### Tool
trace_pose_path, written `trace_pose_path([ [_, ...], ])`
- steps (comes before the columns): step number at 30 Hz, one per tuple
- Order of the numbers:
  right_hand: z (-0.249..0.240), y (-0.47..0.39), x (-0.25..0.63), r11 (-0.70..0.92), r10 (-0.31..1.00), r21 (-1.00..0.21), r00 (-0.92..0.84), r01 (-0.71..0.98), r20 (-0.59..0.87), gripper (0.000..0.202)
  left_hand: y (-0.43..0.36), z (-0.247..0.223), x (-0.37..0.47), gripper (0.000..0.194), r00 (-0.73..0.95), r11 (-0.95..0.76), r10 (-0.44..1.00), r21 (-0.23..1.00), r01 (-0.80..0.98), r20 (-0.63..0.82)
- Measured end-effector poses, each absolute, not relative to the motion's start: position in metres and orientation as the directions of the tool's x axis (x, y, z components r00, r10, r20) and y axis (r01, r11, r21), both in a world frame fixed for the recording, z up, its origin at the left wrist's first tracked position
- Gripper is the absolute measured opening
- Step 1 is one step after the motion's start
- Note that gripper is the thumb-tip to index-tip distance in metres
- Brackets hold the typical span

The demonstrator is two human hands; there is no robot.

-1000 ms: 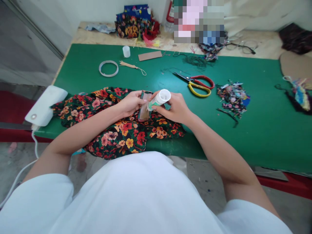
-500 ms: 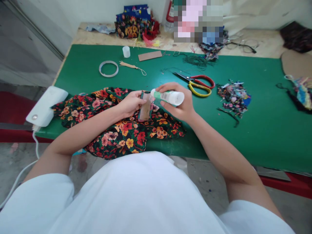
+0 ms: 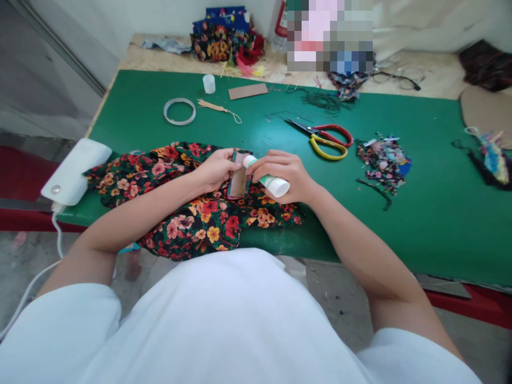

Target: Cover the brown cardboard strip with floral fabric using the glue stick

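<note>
My left hand (image 3: pixel 219 169) pinches the left edge of a small brown card strip (image 3: pixel 239 181) with a dark fabric border. Floral fabric (image 3: pixel 192 221) in black, red and orange lies bunched beneath the strip and my left forearm. In my right hand (image 3: pixel 292 176), fingers wrapped round it, is a white and green glue stick (image 3: pixel 275 184). Its tip points left and meets or nearly meets the strip's upper right part; I cannot tell whether they touch. A white cap (image 3: pixel 208 84) stands on the green mat (image 3: pixel 432 213) farther back.
Scissors (image 3: pixel 326 140) lie beyond my right hand, near a heap of fabric scraps (image 3: pixel 384 160). A tape roll (image 3: pixel 180 111), a beige tassel (image 3: pixel 219 109) and another card strip (image 3: pixel 248 91) lie behind. A white box with a cord (image 3: pixel 76 172) sits left; glasses (image 3: pixel 396 80) rest at the back.
My right hand has turned the glue stick, so its rear end swings down toward me and its tip sits slightly lower and farther left on the strip. My left hand stays nearly still.
</note>
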State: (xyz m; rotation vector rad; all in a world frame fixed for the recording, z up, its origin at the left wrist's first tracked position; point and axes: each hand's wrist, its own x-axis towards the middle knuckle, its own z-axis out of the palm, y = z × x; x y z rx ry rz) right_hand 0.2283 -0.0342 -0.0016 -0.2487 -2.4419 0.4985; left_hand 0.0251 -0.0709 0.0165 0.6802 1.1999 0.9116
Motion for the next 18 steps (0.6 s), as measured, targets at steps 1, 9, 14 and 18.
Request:
trace_pose_path([
  [1,0.0,-0.035,0.228,0.906,0.294,-0.421,-0.786,0.048,0.544,0.016,-0.071,0.016,0.025,0.025,0.103,0.487,0.873,0.842,-0.233,-0.476],
  [9,0.001,-0.04,0.229,0.649,0.501,-0.754,-0.689,-0.1,0.523,0.026,-0.072,0.018,0.026,0.027,0.106,0.486,0.873,0.828,-0.281,-0.477],
  [14,-0.009,-0.039,0.225,0.505,0.747,-0.852,-0.427,-0.134,0.51,0.045,-0.071,0.013,0.023,0.029,0.12,0.481,0.877,0.843,-0.241,-0.466],
  [18,-0.014,-0.04,0.22,0.51,0.809,-0.858,-0.305,-0.061,0.503,0.049,-0.07,0.012,0.022,0.028,0.13,0.47,0.883,0.848,-0.244,-0.452],
])
